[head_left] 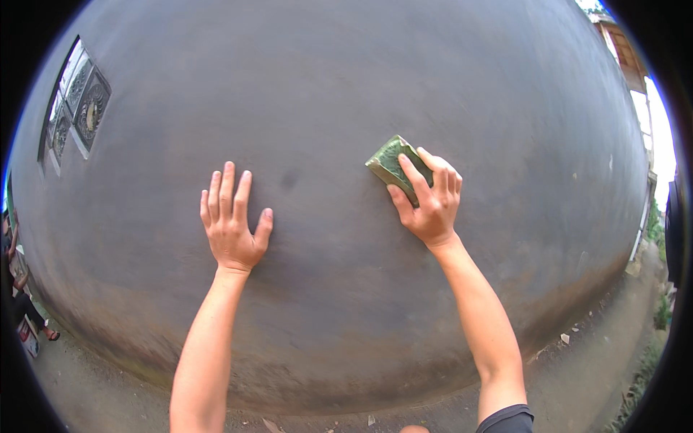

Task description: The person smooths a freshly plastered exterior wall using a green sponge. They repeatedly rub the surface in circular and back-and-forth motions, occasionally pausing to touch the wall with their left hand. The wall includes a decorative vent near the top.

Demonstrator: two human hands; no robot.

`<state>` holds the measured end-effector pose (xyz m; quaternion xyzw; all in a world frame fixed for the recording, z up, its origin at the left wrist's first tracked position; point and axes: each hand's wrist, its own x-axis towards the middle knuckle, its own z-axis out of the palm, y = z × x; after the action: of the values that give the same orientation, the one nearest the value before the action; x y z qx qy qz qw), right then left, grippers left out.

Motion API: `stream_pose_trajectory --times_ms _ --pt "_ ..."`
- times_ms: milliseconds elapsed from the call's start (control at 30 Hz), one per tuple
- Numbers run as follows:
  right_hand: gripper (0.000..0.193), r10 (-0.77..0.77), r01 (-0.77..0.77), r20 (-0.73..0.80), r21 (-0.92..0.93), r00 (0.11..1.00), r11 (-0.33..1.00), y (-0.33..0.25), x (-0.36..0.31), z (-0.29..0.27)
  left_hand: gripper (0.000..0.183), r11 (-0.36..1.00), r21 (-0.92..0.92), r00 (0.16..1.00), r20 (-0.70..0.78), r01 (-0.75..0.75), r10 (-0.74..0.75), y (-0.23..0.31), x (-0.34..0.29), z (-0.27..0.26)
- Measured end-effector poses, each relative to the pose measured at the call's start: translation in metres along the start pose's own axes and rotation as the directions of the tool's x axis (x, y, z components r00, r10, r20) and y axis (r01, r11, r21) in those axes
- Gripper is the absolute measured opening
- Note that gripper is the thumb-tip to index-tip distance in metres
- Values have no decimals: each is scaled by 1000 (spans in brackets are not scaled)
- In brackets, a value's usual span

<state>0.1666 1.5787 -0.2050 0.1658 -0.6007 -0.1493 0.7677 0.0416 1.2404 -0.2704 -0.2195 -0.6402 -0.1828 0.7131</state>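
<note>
A large grey wall (325,94) fills most of the view in front of me. My left hand (234,227) lies flat against it with the fingers stretched out and holds nothing. To the right, my right hand (434,202) grips a green sanding block (397,162) by its edges, fingers over the top and thumb on the near side. The block is a tilted rectangle with worn, pale, creased edges, and it is up against the wall. Its face toward the wall is hidden.
At the upper left a window with a patterned grille (83,105) is set in the wall. Along the wall's foot runs a dirt path (592,361) with bits of rubble (565,338). Part of a seated person (29,307) shows at the far left edge. Plants (660,314) grow at the right.
</note>
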Motion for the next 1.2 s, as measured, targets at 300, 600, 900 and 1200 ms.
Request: stream_pose_trajectory --times_ms 300,600,900,1200 --pt "48 93 -93 3 46 996 995 -13 -14 2 79 1000 -28 981 195 -8 13 115 -9 21" --pt "46 -399 378 191 135 897 916 57 -42 -41 84 999 -40 982 184 -24 31 114 -19 19" --pt "43 -546 470 163 347 822 811 33 -50 -40 76 954 -52 927 227 -294 298 109 -15 14" --pt "49 -381 317 138 344 914 884 59 -54 -39 83 990 54 972 203 -127 114 117 -21 21"
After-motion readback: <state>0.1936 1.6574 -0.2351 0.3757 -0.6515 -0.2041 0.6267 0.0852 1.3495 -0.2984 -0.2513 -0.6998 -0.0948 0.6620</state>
